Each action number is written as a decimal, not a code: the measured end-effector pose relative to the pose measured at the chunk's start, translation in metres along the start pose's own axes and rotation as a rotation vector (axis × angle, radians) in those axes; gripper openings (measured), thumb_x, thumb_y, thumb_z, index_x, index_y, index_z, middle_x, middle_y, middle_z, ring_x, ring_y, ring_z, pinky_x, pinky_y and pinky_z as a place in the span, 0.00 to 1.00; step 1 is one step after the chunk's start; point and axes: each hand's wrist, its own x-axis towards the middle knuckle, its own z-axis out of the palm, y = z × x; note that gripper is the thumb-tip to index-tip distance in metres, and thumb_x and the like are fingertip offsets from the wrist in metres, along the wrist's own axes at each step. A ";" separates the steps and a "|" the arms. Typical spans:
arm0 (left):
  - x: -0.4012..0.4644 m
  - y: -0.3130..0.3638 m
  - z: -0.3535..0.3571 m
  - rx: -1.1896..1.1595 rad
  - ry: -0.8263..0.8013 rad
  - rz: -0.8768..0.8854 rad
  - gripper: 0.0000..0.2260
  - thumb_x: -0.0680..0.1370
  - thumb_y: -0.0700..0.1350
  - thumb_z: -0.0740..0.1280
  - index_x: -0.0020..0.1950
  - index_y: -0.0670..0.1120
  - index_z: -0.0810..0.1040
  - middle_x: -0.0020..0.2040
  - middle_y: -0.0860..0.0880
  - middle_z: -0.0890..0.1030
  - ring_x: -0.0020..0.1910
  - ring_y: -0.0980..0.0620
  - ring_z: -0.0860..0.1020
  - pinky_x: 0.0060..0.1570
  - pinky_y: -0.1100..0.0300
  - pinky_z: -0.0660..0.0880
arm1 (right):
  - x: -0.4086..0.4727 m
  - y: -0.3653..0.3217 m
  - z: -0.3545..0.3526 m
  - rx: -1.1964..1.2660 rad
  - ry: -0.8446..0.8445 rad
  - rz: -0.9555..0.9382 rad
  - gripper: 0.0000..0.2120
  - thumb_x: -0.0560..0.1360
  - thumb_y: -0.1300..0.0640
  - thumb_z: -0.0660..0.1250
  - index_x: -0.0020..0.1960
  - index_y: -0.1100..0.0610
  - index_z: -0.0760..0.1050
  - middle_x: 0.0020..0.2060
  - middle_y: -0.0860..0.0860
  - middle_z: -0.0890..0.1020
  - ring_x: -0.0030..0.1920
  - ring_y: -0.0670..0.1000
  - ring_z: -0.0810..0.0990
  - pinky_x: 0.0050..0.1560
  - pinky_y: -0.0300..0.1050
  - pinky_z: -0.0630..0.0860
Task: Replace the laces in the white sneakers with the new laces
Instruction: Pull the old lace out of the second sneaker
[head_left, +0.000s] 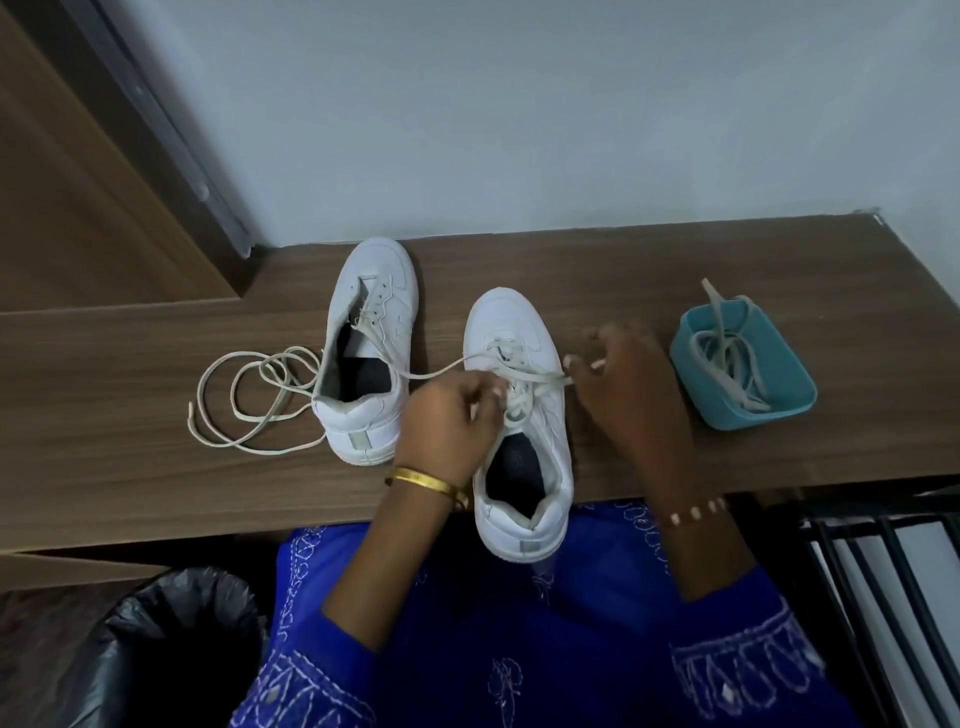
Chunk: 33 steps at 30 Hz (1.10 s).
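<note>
Both hands are working over the nearer white leather sneaker: the left hand is pinching its off-white flat lace, the right hand is pinching the lace's other end (fingers blurred). Further left, the laceless second white sneaker and a loose off-white lace are lying on the brown wooden desk; a teal plastic tub is holding grey laces.
</note>
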 end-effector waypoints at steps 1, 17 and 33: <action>-0.003 -0.002 0.005 -0.003 -0.014 0.005 0.05 0.75 0.39 0.67 0.46 0.42 0.83 0.46 0.48 0.83 0.44 0.52 0.80 0.47 0.60 0.77 | -0.007 -0.001 0.003 0.011 0.015 -0.021 0.10 0.76 0.56 0.64 0.54 0.60 0.75 0.52 0.54 0.74 0.50 0.52 0.75 0.53 0.44 0.71; -0.004 -0.008 0.014 0.021 0.057 0.037 0.03 0.70 0.38 0.73 0.40 0.43 0.81 0.41 0.47 0.81 0.41 0.49 0.80 0.44 0.55 0.76 | -0.026 -0.004 0.035 0.336 -0.011 -0.076 0.04 0.72 0.63 0.70 0.46 0.62 0.80 0.41 0.53 0.81 0.39 0.45 0.76 0.40 0.31 0.70; -0.011 -0.021 0.024 -0.260 0.068 0.033 0.06 0.70 0.56 0.62 0.42 0.56 0.74 0.42 0.53 0.76 0.43 0.53 0.76 0.46 0.54 0.75 | -0.028 -0.001 0.038 0.524 -0.109 0.021 0.07 0.72 0.62 0.68 0.42 0.50 0.74 0.36 0.49 0.77 0.35 0.44 0.74 0.40 0.37 0.73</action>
